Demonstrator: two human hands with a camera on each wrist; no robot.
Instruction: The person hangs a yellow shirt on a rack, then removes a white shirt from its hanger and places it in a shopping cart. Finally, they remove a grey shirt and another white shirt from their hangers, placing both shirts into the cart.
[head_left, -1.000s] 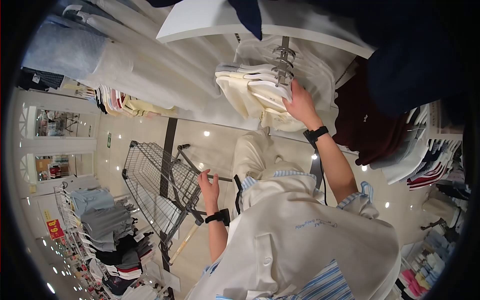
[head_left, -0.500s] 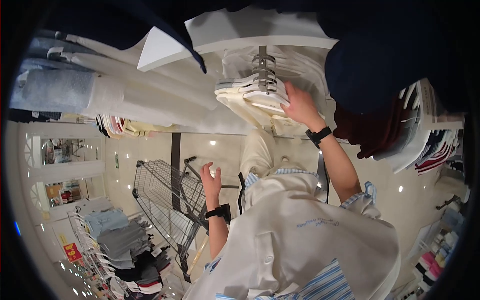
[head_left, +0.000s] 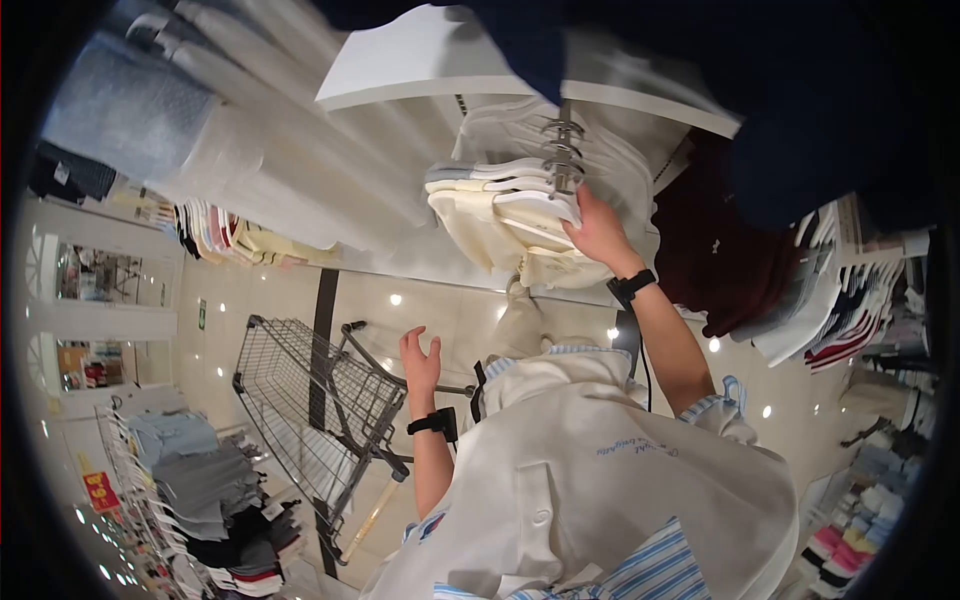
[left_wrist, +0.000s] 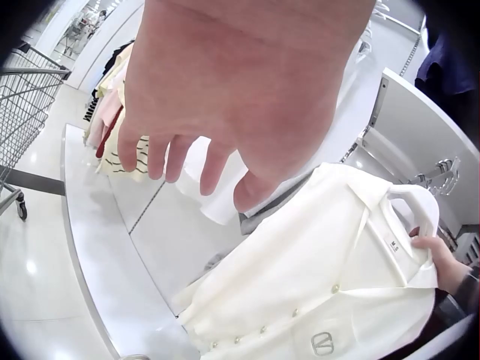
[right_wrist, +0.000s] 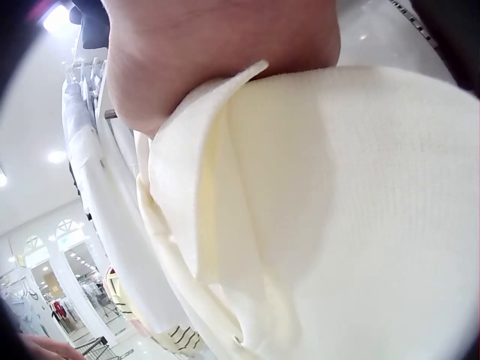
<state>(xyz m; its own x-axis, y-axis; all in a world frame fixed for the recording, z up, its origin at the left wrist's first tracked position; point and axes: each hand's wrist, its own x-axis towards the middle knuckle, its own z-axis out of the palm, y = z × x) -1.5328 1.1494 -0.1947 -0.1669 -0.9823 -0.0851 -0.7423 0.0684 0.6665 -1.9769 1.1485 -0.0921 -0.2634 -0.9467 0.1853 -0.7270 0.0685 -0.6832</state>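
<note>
A cream buttoned cardigan (left_wrist: 322,255) with a collar and a small square emblem hangs on a white hanger (left_wrist: 418,206), at the front of a metal rail (head_left: 564,150) under a white shelf. My right hand (head_left: 602,232) grips this hanger at its shoulder end, thumb on the near side. In the right wrist view the cardigan's pale cloth fills most of the picture and hides the fingers. My left hand (head_left: 421,366) hovers in the air at waist height, fingers loosely spread and holding nothing, in front of the shopping cart.
A wire shopping cart (head_left: 320,390) stands on the floor to the left. The white shelf (head_left: 430,65) juts out above the rail. Dark red tops (head_left: 715,250) hang to the right, long white garments (head_left: 290,150) to the left. A rack of grey clothes (head_left: 205,480) is at lower left.
The head view swings to one side and back. My right hand stays on the hanger throughout, and my left hand remains raised near the cart with little change.
</note>
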